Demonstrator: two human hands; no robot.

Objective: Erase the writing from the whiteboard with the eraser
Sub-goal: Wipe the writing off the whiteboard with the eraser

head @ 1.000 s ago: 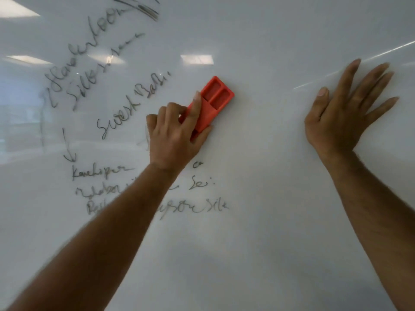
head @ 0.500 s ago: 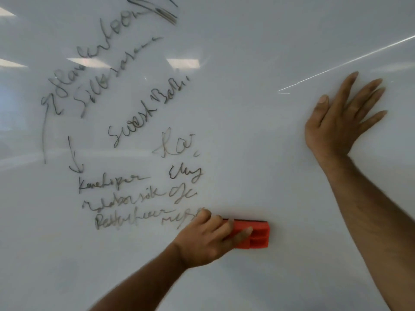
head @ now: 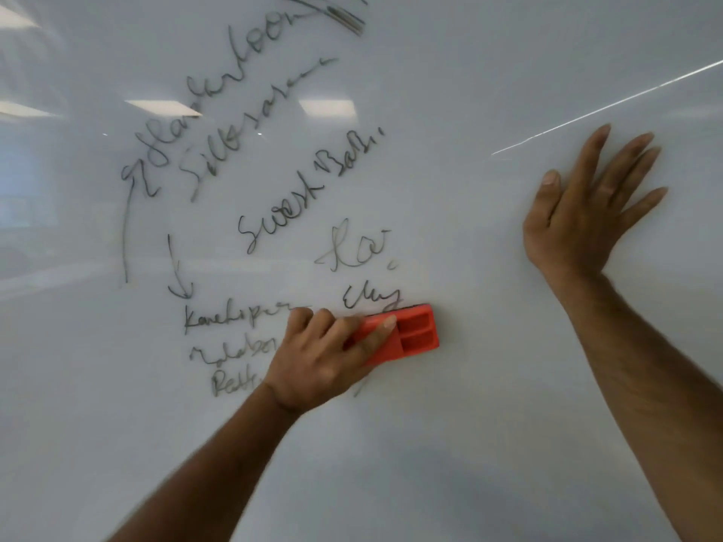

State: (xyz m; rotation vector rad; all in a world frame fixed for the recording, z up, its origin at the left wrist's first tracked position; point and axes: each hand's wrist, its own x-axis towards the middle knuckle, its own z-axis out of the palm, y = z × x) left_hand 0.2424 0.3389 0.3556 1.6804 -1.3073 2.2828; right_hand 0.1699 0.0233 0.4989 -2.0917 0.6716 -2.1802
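Note:
A glossy whiteboard [head: 469, 444] fills the view. Black handwriting [head: 250, 158] covers its upper left and centre in several slanted lines. My left hand [head: 324, 354] grips a red eraser [head: 407, 336] and presses it flat on the board, just under a short word. The hand and forearm hide part of the lower lines of writing. My right hand [head: 590, 205] lies flat on the bare board at the right, fingers spread, holding nothing.
Ceiling lights reflect on the board near its top left [head: 326, 105]. A thin bright streak [head: 610, 107] runs diagonally across the upper right. The board's right half and bottom carry no writing.
The eraser swept from the upper centre down to the bottom line, then back up a little. The right end of the lower lines is gone. My right hand stays flat on the board.

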